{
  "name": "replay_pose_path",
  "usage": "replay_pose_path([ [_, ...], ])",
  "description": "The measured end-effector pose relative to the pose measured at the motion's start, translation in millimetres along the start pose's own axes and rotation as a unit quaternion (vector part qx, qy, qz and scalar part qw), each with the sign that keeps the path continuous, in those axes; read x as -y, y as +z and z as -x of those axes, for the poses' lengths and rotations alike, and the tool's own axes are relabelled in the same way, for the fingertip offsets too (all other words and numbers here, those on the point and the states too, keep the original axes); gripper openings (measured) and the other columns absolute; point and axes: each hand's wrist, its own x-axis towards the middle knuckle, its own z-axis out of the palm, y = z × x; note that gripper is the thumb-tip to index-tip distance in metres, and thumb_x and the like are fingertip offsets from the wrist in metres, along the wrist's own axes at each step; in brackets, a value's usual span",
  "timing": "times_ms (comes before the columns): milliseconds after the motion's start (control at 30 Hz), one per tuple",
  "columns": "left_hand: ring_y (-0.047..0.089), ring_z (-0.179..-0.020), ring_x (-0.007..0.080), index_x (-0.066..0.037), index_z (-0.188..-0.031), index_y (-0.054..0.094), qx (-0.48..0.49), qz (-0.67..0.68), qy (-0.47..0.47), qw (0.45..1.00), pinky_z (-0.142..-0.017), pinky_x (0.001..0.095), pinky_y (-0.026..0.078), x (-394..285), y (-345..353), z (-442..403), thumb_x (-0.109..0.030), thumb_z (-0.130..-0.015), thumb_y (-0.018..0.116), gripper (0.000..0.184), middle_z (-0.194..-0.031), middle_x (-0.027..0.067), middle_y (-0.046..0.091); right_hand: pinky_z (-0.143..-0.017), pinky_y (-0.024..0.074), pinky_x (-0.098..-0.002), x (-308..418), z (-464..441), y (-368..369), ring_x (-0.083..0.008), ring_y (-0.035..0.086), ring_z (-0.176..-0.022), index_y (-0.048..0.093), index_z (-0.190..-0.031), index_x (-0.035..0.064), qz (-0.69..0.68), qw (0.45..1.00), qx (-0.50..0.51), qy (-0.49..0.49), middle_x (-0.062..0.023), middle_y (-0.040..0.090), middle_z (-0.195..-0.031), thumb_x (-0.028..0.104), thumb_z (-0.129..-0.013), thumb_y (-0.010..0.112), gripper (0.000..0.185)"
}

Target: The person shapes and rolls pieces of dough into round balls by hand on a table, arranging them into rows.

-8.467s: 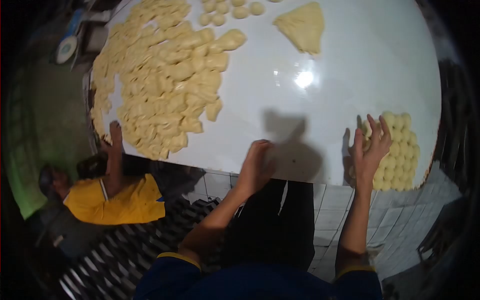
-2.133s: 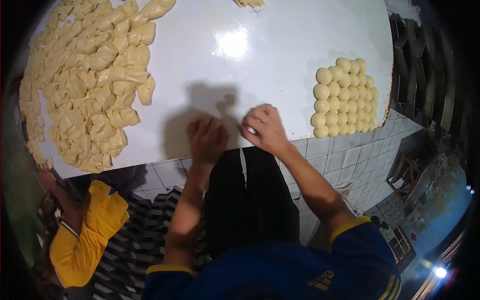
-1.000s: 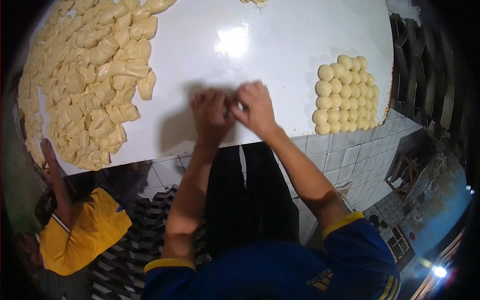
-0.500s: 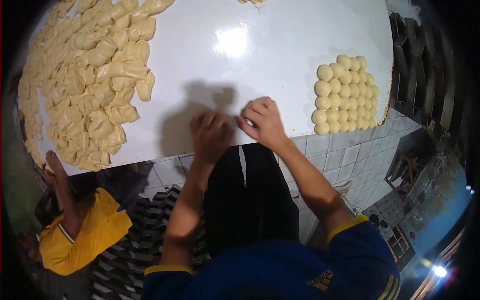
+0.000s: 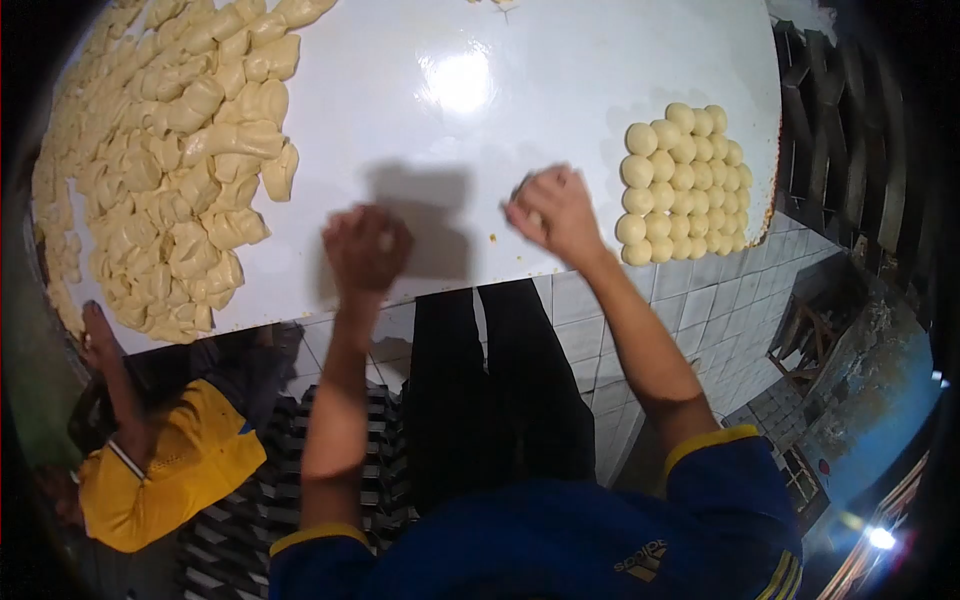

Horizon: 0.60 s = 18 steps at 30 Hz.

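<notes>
Lettering (image 5: 640,556) reading "adidas" shows upside down, with its striped logo, on the dark blue shirt (image 5: 520,530) at the bottom of the frame. Black trousers (image 5: 500,390) lie beyond. Near centre, the left hand (image 5: 368,245) and right hand (image 5: 555,215) hang apart over the white table (image 5: 570,90), fingers curled inward; whether either grips dough I cannot tell. Closely packed dough balls (image 5: 685,185) sit in rows on the table, right of the right hand. Cut dough pieces (image 5: 180,160) heap across the upper left. At the lower left, a co-worker in a yellow shirt (image 5: 180,465) has a hand (image 5: 97,330) at the table's edge, beside the dough pieces.
</notes>
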Motion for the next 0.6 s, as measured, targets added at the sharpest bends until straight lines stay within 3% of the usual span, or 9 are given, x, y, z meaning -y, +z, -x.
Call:
replay_pose_path([
  [100,0.064,-0.103,0.0344,-0.013,-0.095,0.07,-0.034,-0.089,-0.053,0.994,-0.095,0.0528,0.049,8,0,-53,-0.02,-0.09,0.083,0.016,-0.101,0.0079,0.07,-0.086,0.0477,-0.047,3,-56,18,-0.0314,0.063,-0.097,0.074,-0.087,0.0152,0.015,0.994,-0.107,0.014,-0.0013,0.07,-0.092,0.025,-0.096,0.087,0.018],
  [167,0.064,-0.103,0.0352,-0.013,-0.099,0.069,-0.071,-0.052,-0.011,0.996,-0.095,0.0535,0.049,-18,23,-69,-0.019,-0.088,0.083,0.019,-0.1,0.0086,0.069,-0.087,0.0486,-0.0473,32,-68,37,-0.0329,0.063,-0.099,0.075,-0.089,0.0141,-0.023,0.996,-0.074,0.04,-0.003,0.07,-0.095,0.024,-0.094,0.086,0.016],
  [200,0.064,-0.102,0.0362,-0.011,-0.103,0.068,-0.004,-0.025,-0.023,0.999,-0.096,0.0539,0.049,-33,22,-66,-0.016,-0.087,0.083,0.023,-0.102,0.01,0.068,-0.089,0.0496,-0.047,47,-57,42,-0.0331,0.065,-0.101,0.076,-0.089,0.0143,-0.05,0.995,-0.023,0.078,-0.004,0.069,-0.096,0.025,-0.092,0.086,0.015],
  [300,0.064,-0.101,0.038,-0.011,-0.092,0.066,-0.028,-0.018,0.018,0.999,-0.094,0.0529,0.049,-52,19,-19,-0.019,-0.089,0.082,0.018,-0.101,0.0116,0.069,-0.087,0.0508,-0.0463,51,-4,29,-0.0297,0.065,-0.101,0.073,-0.087,0.0151,-0.092,0.996,-0.018,0.011,-0.0022,0.067,-0.093,0.021,-0.086,0.092,0.02],
  [400,0.065,-0.102,0.0375,-0.012,-0.088,0.066,0.024,-0.039,-0.043,0.998,-0.091,0.0529,0.049,16,5,5,-0.019,-0.088,0.083,0.018,-0.098,0.0086,0.069,-0.081,0.048,-0.0447,0,2,7,-0.0264,0.064,-0.094,0.072,-0.086,0.0167,-0.035,0.999,-0.029,-0.026,0.0006,0.066,-0.09,0.023,-0.09,0.093,0.022],
  [433,0.065,-0.102,0.037,-0.012,-0.089,0.067,0.022,-0.081,-0.054,0.995,-0.089,0.0533,0.049,11,-11,-23,-0.015,-0.087,0.083,0.017,-0.096,0.0057,0.069,-0.08,0.047,-0.0437,-8,-15,0,-0.0277,0.063,-0.093,0.072,-0.086,0.0171,0.028,0.999,-0.02,-0.003,0.0003,0.066,-0.089,0.024,-0.091,0.091,0.021],
  [500,0.065,-0.103,0.0375,-0.012,-0.09,0.067,-0.05,-0.065,-0.034,0.996,-0.092,0.0536,0.05,5,-2,-61,-0.013,-0.088,0.081,0.015,-0.099,0.0068,0.07,-0.082,0.0479,-0.044,-1,-55,17,-0.0292,0.062,-0.093,0.072,-0.086,0.0166,0.021,0.993,-0.119,0.008,0.0,0.067,-0.089,0.024,-0.091,0.09,0.019],
  [567,0.064,-0.103,0.0377,-0.012,-0.091,0.067,-0.045,-0.045,-0.043,0.997,-0.094,0.0543,0.049,-28,16,-68,-0.014,-0.089,0.081,0.015,-0.101,0.0074,0.07,-0.087,0.0485,-0.0469,28,-68,31,-0.0303,0.064,-0.098,0.073,-0.088,0.0137,-0.021,0.998,-0.057,0.015,-0.0031,0.069,-0.091,0.019,-0.091,0.09,0.018],
  [600,0.064,-0.104,0.0379,-0.012,-0.091,0.067,-0.042,-0.025,-0.051,0.998,-0.096,0.055,0.049,-38,21,-71,-0.014,-0.09,0.081,0.014,-0.102,0.0079,0.07,-0.087,0.0491,-0.047,46,-59,41,-0.0312,0.064,-0.101,0.072,-0.087,0.0143,-0.081,0.991,-0.102,0.023,-0.0057,0.07,-0.094,0.017,-0.087,0.091,0.019],
])
